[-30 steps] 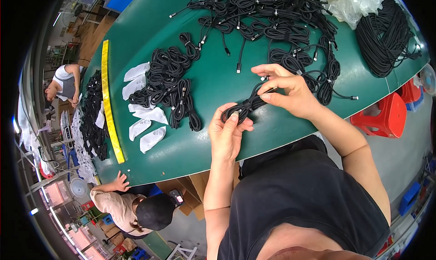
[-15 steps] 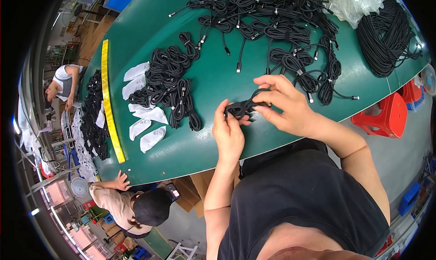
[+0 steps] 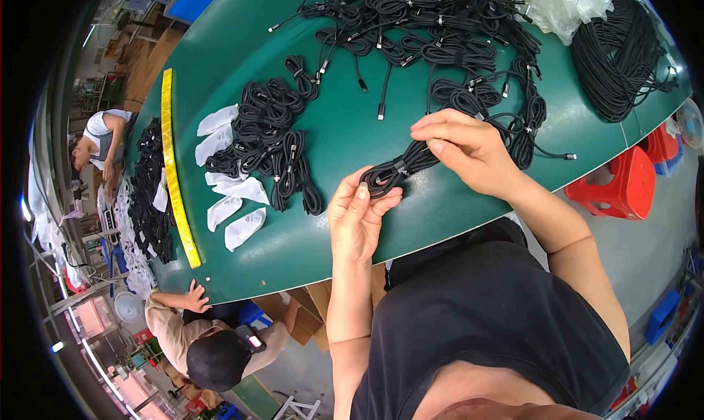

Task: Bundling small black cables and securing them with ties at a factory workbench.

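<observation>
A coiled black cable (image 3: pixel 396 172), bound round its middle, is held above the near edge of the green table (image 3: pixel 345 75). My left hand (image 3: pixel 357 218) grips its left end between thumb and fingers. At the other end, my right hand (image 3: pixel 469 147) pinches the loops, its fingers closed over them. Left of my hands lies a heap of bundled black cables (image 3: pixel 275 119). Beyond them spreads a larger pile of black cables (image 3: pixel 455 50) with metal plugs showing at many ends.
White pouches (image 3: pixel 245 228) lie beside the bundled heap, near a yellow strip (image 3: pixel 176 171). A big black cable coil (image 3: pixel 620 61) and clear plastic bags (image 3: pixel 568 9) sit at the far right. Red stools (image 3: pixel 620 185) stand off the right edge. A co-worker in a black cap (image 3: pixel 218 359) is at lower left.
The cable bundle now stretches longer between my hands, with its middle band showing. My left hand has shifted slightly left and down. The capped co-worker's head has moved left and lower.
</observation>
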